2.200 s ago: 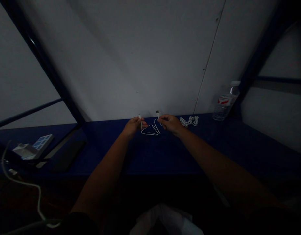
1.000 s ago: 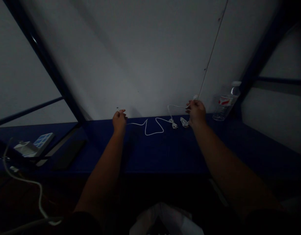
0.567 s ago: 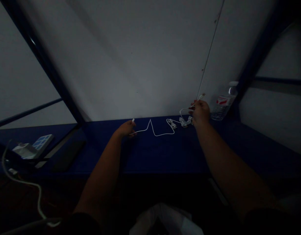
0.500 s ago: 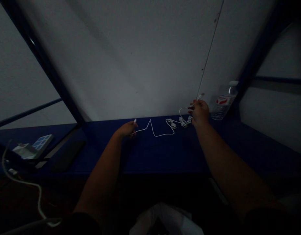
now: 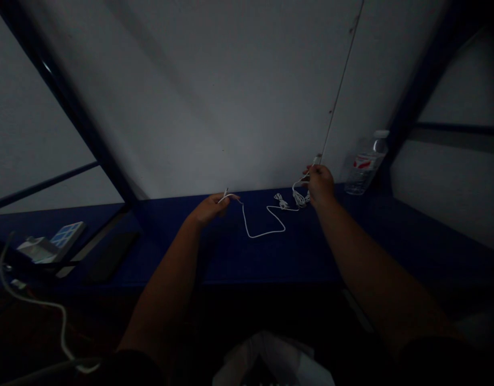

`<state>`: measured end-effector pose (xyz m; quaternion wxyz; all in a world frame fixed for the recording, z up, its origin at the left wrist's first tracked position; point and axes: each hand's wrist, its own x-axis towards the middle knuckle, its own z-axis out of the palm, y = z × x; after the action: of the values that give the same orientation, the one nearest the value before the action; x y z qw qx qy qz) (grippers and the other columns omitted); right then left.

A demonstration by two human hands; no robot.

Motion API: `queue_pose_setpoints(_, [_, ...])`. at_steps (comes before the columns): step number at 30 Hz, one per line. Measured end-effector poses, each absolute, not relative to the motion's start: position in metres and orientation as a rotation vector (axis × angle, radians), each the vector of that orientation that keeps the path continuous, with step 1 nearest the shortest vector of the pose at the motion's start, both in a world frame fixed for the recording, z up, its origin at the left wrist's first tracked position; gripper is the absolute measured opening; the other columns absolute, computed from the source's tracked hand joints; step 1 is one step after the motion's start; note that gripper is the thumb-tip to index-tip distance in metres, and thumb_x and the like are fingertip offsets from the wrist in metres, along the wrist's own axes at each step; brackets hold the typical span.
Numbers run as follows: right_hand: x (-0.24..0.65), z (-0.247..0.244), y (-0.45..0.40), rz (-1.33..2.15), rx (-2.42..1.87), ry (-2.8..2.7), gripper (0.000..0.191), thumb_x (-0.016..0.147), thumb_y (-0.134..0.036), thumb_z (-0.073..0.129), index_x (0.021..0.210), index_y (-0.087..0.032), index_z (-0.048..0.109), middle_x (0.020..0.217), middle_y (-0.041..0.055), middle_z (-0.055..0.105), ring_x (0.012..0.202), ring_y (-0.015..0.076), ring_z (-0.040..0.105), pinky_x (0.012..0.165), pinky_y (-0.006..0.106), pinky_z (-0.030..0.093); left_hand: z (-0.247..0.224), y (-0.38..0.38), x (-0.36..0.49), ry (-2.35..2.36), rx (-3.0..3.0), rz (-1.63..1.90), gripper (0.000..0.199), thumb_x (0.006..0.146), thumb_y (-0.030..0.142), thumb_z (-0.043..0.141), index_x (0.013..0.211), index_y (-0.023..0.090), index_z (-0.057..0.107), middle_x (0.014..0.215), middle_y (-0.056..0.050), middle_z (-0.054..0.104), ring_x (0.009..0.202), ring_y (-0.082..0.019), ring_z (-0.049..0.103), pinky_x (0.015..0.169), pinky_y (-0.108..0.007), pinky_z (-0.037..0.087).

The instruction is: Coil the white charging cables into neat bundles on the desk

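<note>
From the head camera, the left hand (image 5: 209,210) reached toward the far edge of a dark blue bench top (image 5: 247,257), its thumb and fingers pinched on a thin white cable (image 5: 263,235) just behind a small white plug (image 5: 225,193) that stuck up past the fingertips. The right hand (image 5: 320,185) was closed around the same cable farther right, raised in front of the pale wall panel (image 5: 215,107), with a second white plug (image 5: 316,160) showing above the fingers. Between the hands, the cable drooped to the bench in a long angular loop, whose lowest bend lay well short of the near edge. Just left of the right hand, a tangled white coil (image 5: 298,198) sat by the far edge; it seemed to be part of the same cable. A clear plastic water bottle (image 5: 361,169) with a red label stood upright near the right hand, close to the wall. Far to the left lay a white box with a blue pattern (image 5: 66,235) and a dark flat object (image 5: 110,252), well apart from the left hand. A dark blue frame post (image 5: 78,123) rose at the left end of the wall panel.
</note>
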<state>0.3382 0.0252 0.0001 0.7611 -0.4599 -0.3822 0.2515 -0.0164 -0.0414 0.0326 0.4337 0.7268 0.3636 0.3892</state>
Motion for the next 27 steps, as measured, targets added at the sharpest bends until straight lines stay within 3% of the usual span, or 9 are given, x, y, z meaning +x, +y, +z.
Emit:
queue_pose_setpoints(4, [0.336,0.000,0.025,0.567,-1.002,-0.834,0.017,0.087,-0.036,0.056,0.091,-0.019,0.056,0.082,0.0002,0.062,0.054,0.0074,0.056,0.041,0.015,0.041,0.031,-0.037,-0.010,0.786,1.641,1.073,0.056,0.079,0.072,0.057,0.083,0.016,0.065,0.057,0.000,0.048,0.055,-0.013,0.049,0.058,-0.028,0.045])
queue_pose_setpoints(9, [0.335,0.001,0.024,0.616,-0.964,-0.817,0.014,0.087,-0.033,0.058,0.089,-0.020,0.057,0.079,-0.0009,0.062,0.053,0.0073,0.057,0.040,0.014,0.042,0.037,-0.037,-0.005,0.664,1.286,1.075,0.043,0.091,0.060,0.046,0.083,0.018,0.052,0.095,-0.010,0.069,0.088,-0.022,0.068,0.079,-0.037,0.054])
queue_pose_setpoints(12, [0.334,0.003,0.020,0.749,-0.882,-0.725,0.009,0.086,-0.028,0.058,0.088,-0.020,0.057,0.075,-0.0017,0.061,0.052,0.0086,0.058,0.041,0.017,0.046,0.035,-0.034,-0.008,0.909,1.264,0.921,0.032,0.093,0.049,0.046,0.089,0.018,0.052,0.089,-0.013,0.072,0.072,-0.022,0.070,0.066,-0.034,0.054])
queue_pose_setpoints(15, [0.336,0.006,0.017,0.949,-0.763,-0.584,0.003,0.086,-0.022,0.056,0.086,-0.020,0.055,0.070,-0.0024,0.058,0.054,0.0098,0.059,0.046,0.020,0.052,0.029,-0.032,-0.011,1.149,1.384,0.772,0.032,0.092,0.047,0.046,0.096,0.017,0.054,0.075,-0.011,0.072,0.049,-0.016,0.059,0.048,-0.027,0.042])
queue_pose_setpoints(20, [0.344,0.011,0.018,1.004,-0.714,-0.402,0.008,0.085,-0.014,0.053,0.079,-0.019,0.051,0.064,-0.0027,0.055,0.052,0.0079,0.057,0.050,0.018,0.055,0.024,-0.033,-0.014,1.252,1.769,0.530,0.047,0.090,0.058,0.044,0.106,0.017,0.060,0.063,-0.005,0.066,0.051,-0.016,0.054,0.051,-0.026,0.039])
queue_pose_setpoints(27, [0.352,0.013,0.017,0.958,-0.731,-0.390,0.011,0.087,-0.014,0.054,0.079,-0.018,0.049,0.066,-0.0023,0.056,0.054,0.0073,0.058,0.054,0.018,0.057,0.029,-0.038,-0.017,1.097,2.163,0.205,0.044,0.066,0.047,0.079,0.101,0.022,0.074,0.091,-0.004,0.072,0.080,-0.019,0.063,0.070,-0.027,0.042])
